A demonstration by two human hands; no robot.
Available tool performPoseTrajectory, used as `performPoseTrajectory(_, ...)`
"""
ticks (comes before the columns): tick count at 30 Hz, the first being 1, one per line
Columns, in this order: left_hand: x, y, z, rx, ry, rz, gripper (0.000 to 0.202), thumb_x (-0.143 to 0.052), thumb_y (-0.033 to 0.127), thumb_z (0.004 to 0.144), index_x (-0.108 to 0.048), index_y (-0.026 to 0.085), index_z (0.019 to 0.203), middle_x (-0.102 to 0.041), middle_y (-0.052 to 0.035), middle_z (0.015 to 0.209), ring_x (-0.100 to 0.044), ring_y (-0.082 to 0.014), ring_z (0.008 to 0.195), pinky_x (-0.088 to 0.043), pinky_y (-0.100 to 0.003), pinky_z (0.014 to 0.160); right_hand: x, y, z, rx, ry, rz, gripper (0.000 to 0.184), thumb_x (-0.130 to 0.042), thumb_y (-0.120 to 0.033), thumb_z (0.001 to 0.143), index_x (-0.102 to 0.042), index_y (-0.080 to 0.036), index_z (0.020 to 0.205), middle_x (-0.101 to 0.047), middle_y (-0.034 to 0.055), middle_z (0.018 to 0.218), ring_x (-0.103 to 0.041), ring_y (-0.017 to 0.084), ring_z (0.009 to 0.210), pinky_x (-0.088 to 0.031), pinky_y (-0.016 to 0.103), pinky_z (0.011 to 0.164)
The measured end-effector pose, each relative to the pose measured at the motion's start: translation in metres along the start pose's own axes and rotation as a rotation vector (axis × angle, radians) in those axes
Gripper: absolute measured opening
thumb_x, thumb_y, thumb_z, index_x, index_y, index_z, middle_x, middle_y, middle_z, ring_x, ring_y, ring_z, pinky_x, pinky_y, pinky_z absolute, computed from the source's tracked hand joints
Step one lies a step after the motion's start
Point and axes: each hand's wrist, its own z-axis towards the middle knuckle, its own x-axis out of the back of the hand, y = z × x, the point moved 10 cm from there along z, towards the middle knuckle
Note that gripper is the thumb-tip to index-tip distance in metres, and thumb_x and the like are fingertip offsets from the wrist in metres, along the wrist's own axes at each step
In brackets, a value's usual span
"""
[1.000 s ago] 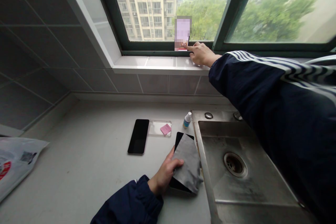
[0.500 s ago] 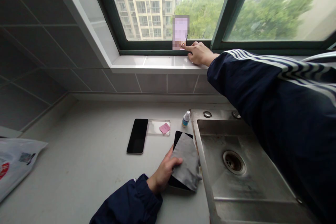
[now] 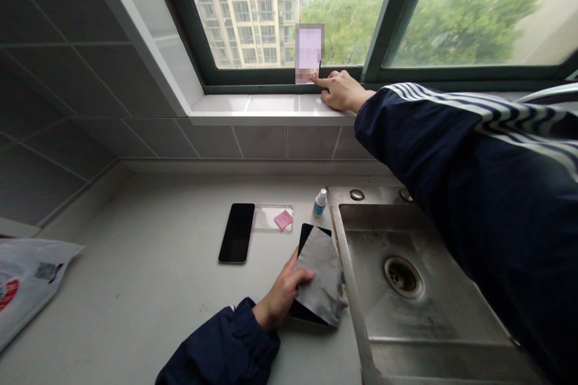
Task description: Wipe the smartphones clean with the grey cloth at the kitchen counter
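Observation:
My left hand [image 3: 285,292] is closed on a small black tablet [image 3: 308,314], thumb on top and the other fingers hidden beneath. A grey cleaning cloth [image 3: 321,271] with zigzag edges lies over its face, pinned by that thumb. At the window, my right hand [image 3: 341,91] rests on the sill with the index finger stretched out and the rest loosely bent. Its fingertip meets the lower right of an upright, phone-shaped thing [image 3: 309,51] with a pixelated pale purple face, leaning against the window frame. Nothing is held in the right hand.
On the counter [image 3: 149,289] lie a black phone [image 3: 237,233] and a clear phone case [image 3: 265,218] with a pink slip [image 3: 283,219]. A small white-capped bottle [image 3: 320,203] stands by the steel sink [image 3: 433,325]. A plastic bag [image 3: 34,277] sits at far left.

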Motion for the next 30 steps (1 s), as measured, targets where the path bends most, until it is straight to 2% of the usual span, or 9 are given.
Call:
performPoseTrajectory(3,-0.003,0.001,0.000,0.005,-0.008,-0.017,0.067,-0.061,0.020,0.082,-0.042,0.020,0.146,-0.064,-0.0070,0.131,-0.057,-0.0251,0.121,-0.038,-0.036,0.107,-0.002,-0.006,-0.007,-0.027,-0.081,-0.007,0.036,-0.050,-0.021,0.096,-0.063,0.009,0.112,-0.048,0.0255,0.140,-0.045,0.022,0.127,-0.029,0.041,0.108)
performPoseTrajectory(7,-0.004,0.003,0.000,0.000,-0.003,-0.016,0.068,-0.062,0.020,0.081,-0.042,0.020,0.146,-0.065,-0.0072,0.130,-0.059,-0.0252,0.118,-0.040,-0.035,0.103,0.010,-0.009,-0.014,-0.067,-0.020,0.009,0.044,-0.041,-0.026,0.100,-0.058,0.013,0.114,-0.036,0.0278,0.147,-0.041,0.019,0.128,-0.029,0.039,0.106)
performPoseTrajectory(11,-0.001,0.003,0.000,-0.005,0.023,-0.003,0.067,-0.062,0.020,0.080,-0.044,0.020,0.145,-0.067,-0.0069,0.126,-0.061,-0.0244,0.115,-0.043,-0.032,0.097,0.044,-0.022,-0.031,-0.086,0.131,0.017,0.052,-0.035,-0.028,0.102,-0.049,0.017,0.124,-0.046,0.0240,0.137,-0.042,0.016,0.124,-0.032,0.035,0.102)
performPoseTrajectory(14,0.002,0.001,0.000,0.011,0.054,-0.024,0.067,-0.061,0.019,0.080,-0.045,0.020,0.145,-0.069,-0.0068,0.122,-0.063,-0.0245,0.111,-0.044,-0.033,0.095,0.091,-0.067,-0.086,-0.015,0.386,0.098,0.041,-0.047,-0.020,0.100,-0.051,-0.001,0.136,-0.052,0.0167,0.131,-0.046,0.020,0.125,-0.037,0.038,0.105)
performPoseTrajectory(17,0.001,0.004,-0.001,-0.011,0.058,-0.100,0.062,-0.061,0.016,0.080,-0.051,0.019,0.140,-0.070,-0.0070,0.122,-0.063,-0.0252,0.113,-0.044,-0.034,0.098,0.117,-0.139,-0.185,0.065,0.541,0.273,0.037,-0.050,-0.014,0.096,-0.058,-0.018,0.132,-0.056,0.0107,0.125,-0.053,0.026,0.123,-0.044,0.049,0.105)
performPoseTrajectory(19,-0.002,0.010,-0.002,-0.070,0.028,-0.198,0.052,-0.062,0.018,0.082,-0.058,0.017,0.134,-0.069,-0.0077,0.124,-0.060,-0.0256,0.119,-0.041,-0.034,0.104,0.107,-0.188,-0.255,0.075,0.482,0.427,0.035,-0.053,-0.012,0.093,-0.062,-0.023,0.124,-0.060,0.0090,0.122,-0.057,0.027,0.119,-0.049,0.050,0.103)
performPoseTrajectory(23,-0.007,0.013,-0.003,-0.098,-0.034,-0.313,0.035,-0.058,0.035,0.092,-0.068,0.011,0.115,-0.072,-0.0100,0.114,-0.063,-0.0239,0.115,-0.039,-0.033,0.108,0.046,-0.269,-0.356,0.114,0.189,0.577,0.041,-0.053,-0.006,0.088,-0.060,-0.019,0.127,-0.061,0.0132,0.127,-0.052,0.029,0.129,-0.050,0.048,0.105)
performPoseTrajectory(26,-0.009,0.001,-0.005,0.017,-0.058,-0.409,0.043,-0.053,0.045,0.095,-0.069,0.007,0.108,-0.073,-0.0131,0.106,-0.066,-0.0239,0.111,-0.042,-0.033,0.108,0.013,-0.292,-0.383,0.128,0.071,0.552,0.038,-0.053,-0.011,0.091,-0.059,-0.013,0.129,-0.058,0.0165,0.135,-0.051,0.029,0.132,-0.047,0.049,0.110)
performPoseTrajectory(30,-0.011,0.000,-0.008,0.048,-0.071,-0.430,0.059,-0.048,0.056,0.095,-0.066,0.003,0.113,-0.072,-0.0178,0.105,-0.066,-0.0279,0.112,-0.045,-0.039,0.107,0.001,-0.303,-0.385,0.184,-0.019,0.518,0.039,-0.052,-0.018,0.094,-0.058,-0.012,0.132,-0.058,0.0159,0.140,-0.047,0.029,0.137,-0.042,0.051,0.115)
